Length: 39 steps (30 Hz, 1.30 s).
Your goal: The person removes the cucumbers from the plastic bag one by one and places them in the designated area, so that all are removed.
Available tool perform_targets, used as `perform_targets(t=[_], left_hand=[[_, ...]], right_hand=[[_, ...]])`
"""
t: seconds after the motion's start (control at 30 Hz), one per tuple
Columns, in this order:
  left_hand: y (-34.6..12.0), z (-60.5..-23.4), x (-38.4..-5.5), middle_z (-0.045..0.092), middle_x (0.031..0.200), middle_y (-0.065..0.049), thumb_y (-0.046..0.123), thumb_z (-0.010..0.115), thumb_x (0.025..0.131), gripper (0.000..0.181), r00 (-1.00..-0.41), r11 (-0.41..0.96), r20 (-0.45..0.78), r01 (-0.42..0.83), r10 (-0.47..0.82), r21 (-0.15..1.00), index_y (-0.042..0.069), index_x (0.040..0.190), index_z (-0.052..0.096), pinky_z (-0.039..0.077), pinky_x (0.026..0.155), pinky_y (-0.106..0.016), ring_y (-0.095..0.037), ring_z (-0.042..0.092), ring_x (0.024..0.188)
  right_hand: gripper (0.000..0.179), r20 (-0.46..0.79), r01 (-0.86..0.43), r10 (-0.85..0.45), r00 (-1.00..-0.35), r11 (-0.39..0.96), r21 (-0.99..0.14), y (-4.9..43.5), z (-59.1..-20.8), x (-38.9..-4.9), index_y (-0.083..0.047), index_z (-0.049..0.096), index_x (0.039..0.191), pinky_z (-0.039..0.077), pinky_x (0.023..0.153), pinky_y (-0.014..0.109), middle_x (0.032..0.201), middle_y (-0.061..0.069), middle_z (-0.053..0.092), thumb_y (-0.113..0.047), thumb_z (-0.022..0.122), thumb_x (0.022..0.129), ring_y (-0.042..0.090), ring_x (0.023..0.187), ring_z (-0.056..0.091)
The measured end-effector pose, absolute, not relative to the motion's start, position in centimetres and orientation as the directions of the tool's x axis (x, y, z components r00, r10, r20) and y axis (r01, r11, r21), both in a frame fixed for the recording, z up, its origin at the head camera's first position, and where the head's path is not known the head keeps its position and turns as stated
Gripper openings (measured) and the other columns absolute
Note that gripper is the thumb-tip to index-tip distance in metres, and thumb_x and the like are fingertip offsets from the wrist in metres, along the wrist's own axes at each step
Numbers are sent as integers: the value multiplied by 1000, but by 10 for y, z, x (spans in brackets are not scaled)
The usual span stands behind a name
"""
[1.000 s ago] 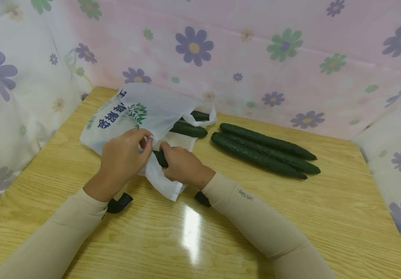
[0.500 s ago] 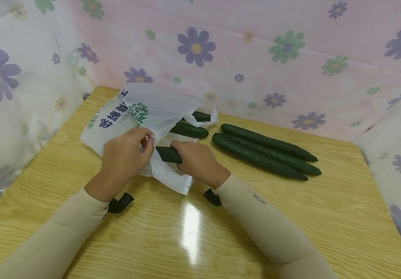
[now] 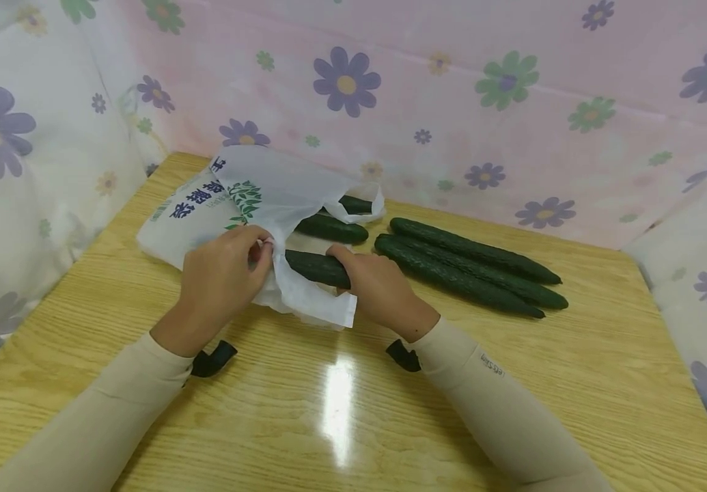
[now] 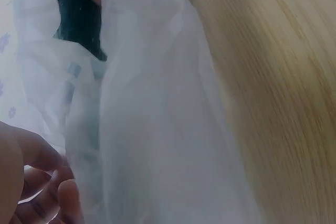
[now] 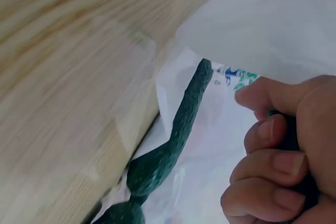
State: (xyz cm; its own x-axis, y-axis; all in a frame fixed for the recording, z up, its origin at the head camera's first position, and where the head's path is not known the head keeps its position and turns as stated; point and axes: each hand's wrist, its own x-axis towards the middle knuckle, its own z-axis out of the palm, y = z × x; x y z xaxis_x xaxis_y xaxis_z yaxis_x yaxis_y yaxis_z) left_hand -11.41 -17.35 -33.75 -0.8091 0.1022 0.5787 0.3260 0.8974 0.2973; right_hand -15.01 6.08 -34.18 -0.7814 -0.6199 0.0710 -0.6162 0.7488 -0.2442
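A white plastic bag (image 3: pixel 292 181) with blue characters and a green leaf print lies on its side at the table's left. My left hand (image 3: pixel 220 277) pinches the bag's edge at its mouth between thumb and fingers. My right hand (image 3: pixel 384 290) grips the end of a dark green cucumber (image 3: pixel 316 267), whose other part is hidden in the bag. Another cucumber (image 3: pixel 331 229) juts from the mouth, and a further cucumber end (image 3: pixel 358 204) shows by the upper handle. The left wrist view shows the held cucumber (image 4: pixel 80 19) above the bag's pale folds.
Three cucumbers (image 3: pixel 470 270) lie side by side on the wooden table (image 3: pixel 574 383), right of the bag. Flowered cloth (image 3: pixel 414 89) surrounds the table at the back and sides. A black curved piece (image 3: pixel 214 360) shows beside the left wrist, and a similar piece (image 3: pixel 404 356) beside the right.
My right hand has moved to the right, drawing the gripped cucumber further out of the bag. The lower bag handle has swung right with it. My left hand keeps its pinch in nearly the same place.
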Motion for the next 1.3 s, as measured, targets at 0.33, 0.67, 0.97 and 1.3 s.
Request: perform_targets(t=[0.33,0.67,0.97,1.3], left_hand=[[-176,-337,-112,68,75,-6,15,63,92,12,-810,902,580,313,90,297,6,92,71,34,39,-29,-17,52,47],[-176,-338,-112,67,72,-6,15,63,92,13,-821,904,563,308,95,296,6,93,72,28,38,-27,-15,42,41],[-174,-338,-112,66,71,-7,15,64,92,13,-826,906,555,305,98,294,5,94,72,26,37,-27,-15,40,40],[-172,-337,-113,66,71,-7,16,63,93,13,-828,902,553,307,95,304,5,93,71,27,37,-27,-16,42,41]], right_hand=[[39,77,-568,-566,-821,794,-218,86,-346,-148,-14,61,118,55,63,39,95,5,74,-14,80,84,22,72,69],[51,88,-522,-516,-852,825,-215,117,-347,-145,-9,57,130,40,50,30,73,6,69,-13,78,83,14,48,49],[55,89,-501,-495,-864,833,-236,138,-347,-138,-9,58,131,40,49,30,65,5,65,-13,81,82,12,45,46],[58,87,-466,-460,-884,851,-242,160,-347,-132,-6,56,135,31,47,27,54,0,51,-11,80,83,11,42,37]])
